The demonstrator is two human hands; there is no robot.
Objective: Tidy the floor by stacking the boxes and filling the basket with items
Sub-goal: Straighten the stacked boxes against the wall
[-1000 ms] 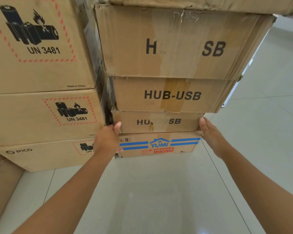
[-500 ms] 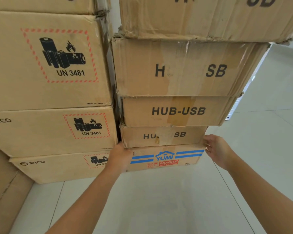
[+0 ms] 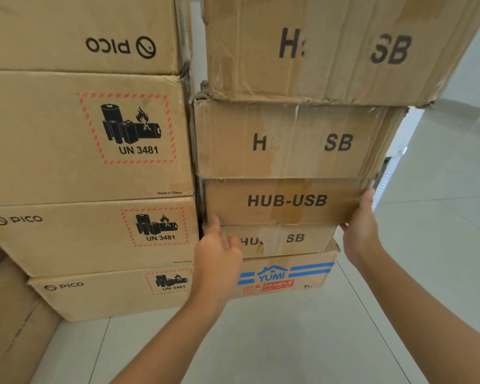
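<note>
A stack of cardboard boxes stands on the floor. From the bottom up it holds a YUMI fragile box [image 3: 283, 275], a small HUB-USB box [image 3: 294, 239], a middle HUB-USB box [image 3: 286, 200] and two bigger worn boxes [image 3: 294, 142]. My left hand [image 3: 219, 253] rests against the left end of the small box, fingers straight and pointing up into the gap between the stacks. My right hand [image 3: 362, 228] presses the right end of the middle HUB-USB box, thumb along its front edge. The other fingers are hidden behind the box's side.
A second stack of PICO boxes [image 3: 89, 234] with UN 3481 battery labels stands close on the left. More cardboard [image 3: 9, 322] leans at the lower left. Pale floor tiles [image 3: 288, 342] spread in front and to the right. No basket is in view.
Both hands have risen from the YUMI box's ends to the small and middle HUB-USB boxes. The view has tilted up and come closer to the stack.
</note>
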